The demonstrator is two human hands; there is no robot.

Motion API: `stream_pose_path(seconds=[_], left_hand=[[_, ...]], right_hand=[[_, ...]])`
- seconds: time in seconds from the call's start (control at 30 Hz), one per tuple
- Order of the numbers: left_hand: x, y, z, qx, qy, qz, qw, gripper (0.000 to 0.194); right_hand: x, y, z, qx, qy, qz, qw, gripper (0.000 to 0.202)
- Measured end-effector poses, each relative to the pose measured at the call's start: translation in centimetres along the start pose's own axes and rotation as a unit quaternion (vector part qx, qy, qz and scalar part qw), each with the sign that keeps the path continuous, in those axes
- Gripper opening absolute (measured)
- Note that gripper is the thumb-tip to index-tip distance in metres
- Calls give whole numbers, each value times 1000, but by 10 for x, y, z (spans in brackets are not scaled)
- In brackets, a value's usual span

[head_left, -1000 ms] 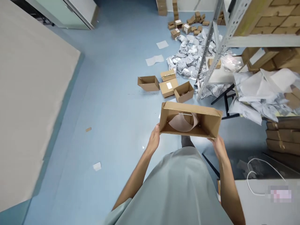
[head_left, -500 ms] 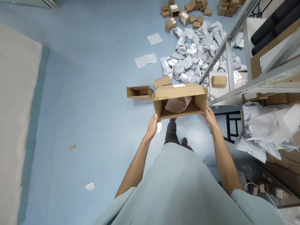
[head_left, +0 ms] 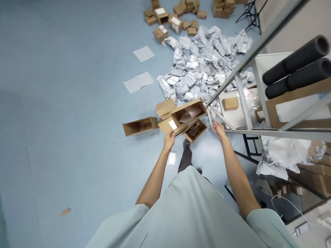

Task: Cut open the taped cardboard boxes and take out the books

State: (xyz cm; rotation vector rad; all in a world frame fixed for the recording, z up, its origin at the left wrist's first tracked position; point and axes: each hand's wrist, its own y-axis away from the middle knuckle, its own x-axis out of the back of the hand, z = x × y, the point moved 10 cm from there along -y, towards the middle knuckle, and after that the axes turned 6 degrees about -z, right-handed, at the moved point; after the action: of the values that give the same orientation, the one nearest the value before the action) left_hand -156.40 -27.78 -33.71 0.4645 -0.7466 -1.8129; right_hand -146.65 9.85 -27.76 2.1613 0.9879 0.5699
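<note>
Visibly brown open box point(head_left: 200, 106), pale paper point(head_left: 190, 114) curled inside; right fingers point(head_left: 215, 127) parted, left fingers point(head_left: 170, 134): hold unclear.

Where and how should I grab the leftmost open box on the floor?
Take the leftmost open box mid-length by its near long rim, probably from above with the left hand, the nearer one. Its mouth faces up, so that thin wall could be pinched, while its right end sits close to the neighbouring box, leaving little finger room.
</note>
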Motion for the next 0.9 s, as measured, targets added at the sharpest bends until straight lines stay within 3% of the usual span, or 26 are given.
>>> stream_pose_path(seconds=[0.1,0.2,0.33,0.43,0.57,0.67,0.8,0.9], left_hand=[[-24,24,-8,0,-54,-6,999,36],[-84,60,-7,-32,-100,-66,992,39],[-208,125,-3,-105,-152,-206,961,43],[-311,200,-24,-155,-198,-331,910,45],[-429,329,-100,-176,-223,-493,822,51],[-496,438,-179,-142,-259,-583,757,56],[-549,585,-277,-98,-345,-674,646,54],[-574,672,-332,-81,-387,-718,572,54]], right_hand=[[21,50,38,-12,-18,-17,1000,21],[64,117,74,1,-53,-15,998,35],[154,215,119,63,-123,29,990,60],[233,300,173,128,-186,94,970,75],[319,419,276,204,-245,177,931,76],[370,503,364,222,-302,248,893,75],[428,612,479,219,-399,377,807,78],[464,680,552,212,-445,464,736,75]])
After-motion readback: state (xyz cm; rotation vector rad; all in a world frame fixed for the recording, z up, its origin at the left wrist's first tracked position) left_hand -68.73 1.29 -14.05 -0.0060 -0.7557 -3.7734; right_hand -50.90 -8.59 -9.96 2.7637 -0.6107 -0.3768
